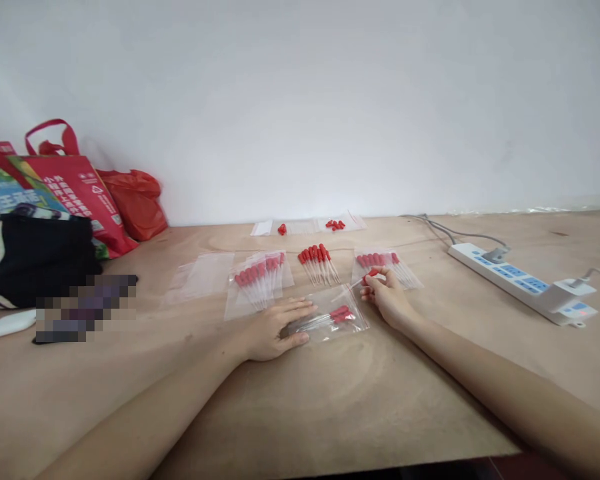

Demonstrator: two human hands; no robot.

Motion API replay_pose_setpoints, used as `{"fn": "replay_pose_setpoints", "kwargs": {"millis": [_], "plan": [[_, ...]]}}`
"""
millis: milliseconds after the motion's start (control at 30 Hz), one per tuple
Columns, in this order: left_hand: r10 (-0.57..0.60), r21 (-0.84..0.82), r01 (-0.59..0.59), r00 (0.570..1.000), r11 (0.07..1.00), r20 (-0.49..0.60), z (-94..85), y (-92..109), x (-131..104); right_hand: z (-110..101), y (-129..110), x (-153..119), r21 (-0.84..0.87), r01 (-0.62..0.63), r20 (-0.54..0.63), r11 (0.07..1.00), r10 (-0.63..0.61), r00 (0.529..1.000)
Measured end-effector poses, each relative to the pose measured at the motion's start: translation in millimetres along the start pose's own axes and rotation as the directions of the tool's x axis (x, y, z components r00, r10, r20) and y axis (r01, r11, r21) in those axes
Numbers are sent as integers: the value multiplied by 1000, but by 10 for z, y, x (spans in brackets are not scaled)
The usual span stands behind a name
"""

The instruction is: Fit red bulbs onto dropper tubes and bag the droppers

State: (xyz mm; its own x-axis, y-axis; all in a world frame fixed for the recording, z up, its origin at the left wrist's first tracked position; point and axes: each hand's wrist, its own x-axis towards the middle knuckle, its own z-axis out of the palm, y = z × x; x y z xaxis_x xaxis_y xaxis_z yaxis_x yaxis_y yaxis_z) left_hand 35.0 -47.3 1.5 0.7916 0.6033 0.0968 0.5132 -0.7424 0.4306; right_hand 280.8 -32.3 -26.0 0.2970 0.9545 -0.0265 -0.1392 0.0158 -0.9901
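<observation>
My left hand [277,328] lies on the near end of a clear zip bag [356,323], fingers stretched and thumb apart. Inside that bag are a few droppers [340,315] with red rubber bulbs and thin clear tubes. My right hand [387,297] pinches a single dropper [371,274] by its red bulb, the tube pointing left over the bag's far edge. A fan of loose droppers [316,255] lies just beyond the bag. Filled bags of droppers [255,273] rest to the left, and another filled bag [403,270] is behind my right hand.
Flat zip bags [200,277] lie at left; bags with loose red bulbs [335,225] are by the wall. A white power strip [510,273] with plugs and cables is at right. Red shopping bags [87,193], dark cloth [45,253] and a blurred-out dark object [90,307] fill the left.
</observation>
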Motion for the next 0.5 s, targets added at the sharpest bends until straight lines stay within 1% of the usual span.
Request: {"fn": "replay_pose_setpoints", "kwargs": {"millis": [100,200,367,500], "plan": [[-25,-1,25,1000,1000,-7,-14,25,-4,35,-35,-94,-3,-46,117,999,46,992],[-38,-3,38,999,999,-8,-17,32,-12,44,-63,-140,-65,-49,199,997,61,978],[-44,-29,44,999,999,-16,-10,24,-16,-20,-69,-69,-189,-21,268,982,73,961],[-56,-22,56,998,998,-4,-13,29,-16,-131,-108,14,-263,-39,369,964,137,919]]}}
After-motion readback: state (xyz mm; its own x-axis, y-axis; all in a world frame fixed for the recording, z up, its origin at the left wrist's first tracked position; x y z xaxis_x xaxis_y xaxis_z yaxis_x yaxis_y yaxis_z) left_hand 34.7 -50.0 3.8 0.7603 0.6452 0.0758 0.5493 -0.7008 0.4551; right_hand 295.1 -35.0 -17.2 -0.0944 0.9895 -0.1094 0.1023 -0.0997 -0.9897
